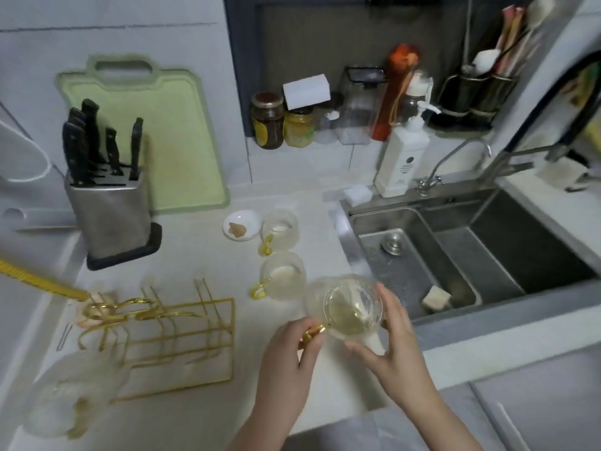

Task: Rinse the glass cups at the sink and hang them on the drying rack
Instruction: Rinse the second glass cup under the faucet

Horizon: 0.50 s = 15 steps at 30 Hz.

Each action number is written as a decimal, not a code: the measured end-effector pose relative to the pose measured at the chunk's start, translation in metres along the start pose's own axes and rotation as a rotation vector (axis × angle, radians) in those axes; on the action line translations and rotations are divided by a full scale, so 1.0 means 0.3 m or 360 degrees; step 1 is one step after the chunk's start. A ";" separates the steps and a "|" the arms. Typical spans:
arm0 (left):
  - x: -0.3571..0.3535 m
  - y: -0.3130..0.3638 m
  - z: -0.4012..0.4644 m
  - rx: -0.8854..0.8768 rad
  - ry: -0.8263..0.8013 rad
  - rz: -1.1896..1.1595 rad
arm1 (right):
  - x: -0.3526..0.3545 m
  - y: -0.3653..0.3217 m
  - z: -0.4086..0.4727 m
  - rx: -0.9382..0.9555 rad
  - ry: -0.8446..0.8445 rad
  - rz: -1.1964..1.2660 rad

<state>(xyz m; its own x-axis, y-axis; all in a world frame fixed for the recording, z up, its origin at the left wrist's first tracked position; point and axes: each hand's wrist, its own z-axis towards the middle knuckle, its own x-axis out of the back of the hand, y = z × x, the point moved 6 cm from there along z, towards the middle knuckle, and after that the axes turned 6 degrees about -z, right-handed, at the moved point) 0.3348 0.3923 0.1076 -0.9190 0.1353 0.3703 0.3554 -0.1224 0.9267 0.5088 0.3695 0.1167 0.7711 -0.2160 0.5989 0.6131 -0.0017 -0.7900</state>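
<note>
glass cup (351,307) was held over the counter just left of the sink (487,255), left hand (289,353) pinching its gold handle, right hand (390,340) cupping it. two more cups (281,227) waited; gold rack (175,336) looked mostly bare, so barely started imo.

The label on the white pump bottle (403,157) is too blurred to read.
</note>
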 end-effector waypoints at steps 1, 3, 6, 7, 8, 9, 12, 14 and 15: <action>-0.044 0.015 0.008 -0.0017 -0.0040 -0.0024 | 0.039 0.025 -0.012 -0.0034 0.0045 -0.0013; -0.138 0.054 0.022 -0.0067 -0.0124 -0.0053 | 0.121 0.093 -0.038 -0.0138 0.0138 0.0000; -0.295 0.133 0.041 -0.0118 -0.0253 -0.0058 | 0.261 0.196 -0.075 -0.0243 0.0270 0.0001; -0.353 0.164 0.048 -0.0137 -0.0290 -0.0054 | 0.312 0.229 -0.086 -0.0253 0.0314 -0.0010; -0.414 0.198 0.055 -0.0172 -0.0322 -0.0046 | 0.367 0.261 -0.098 -0.0262 0.0360 -0.0017; -0.475 0.234 0.060 -0.0218 -0.0348 -0.0036 | 0.424 0.295 -0.111 -0.0271 0.0409 -0.0018; -0.676 0.343 0.047 -0.0284 -0.0386 -0.0058 | 0.602 0.408 -0.150 -0.0314 0.0509 -0.0027; -0.817 0.393 0.035 -0.0172 -0.0415 -0.0190 | 0.724 0.481 -0.169 -0.0319 0.0544 -0.0028; -0.890 0.412 0.033 -0.0083 -0.0435 -0.0307 | 0.784 0.519 -0.174 -0.0320 0.0548 -0.0039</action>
<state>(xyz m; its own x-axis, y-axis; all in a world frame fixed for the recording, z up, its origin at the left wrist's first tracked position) 0.6257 0.3507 0.1239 -0.8861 0.4188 0.1986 0.1638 -0.1180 0.9794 0.7766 0.2673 0.1278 0.6329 -0.5282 0.5662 0.5585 -0.1950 -0.8062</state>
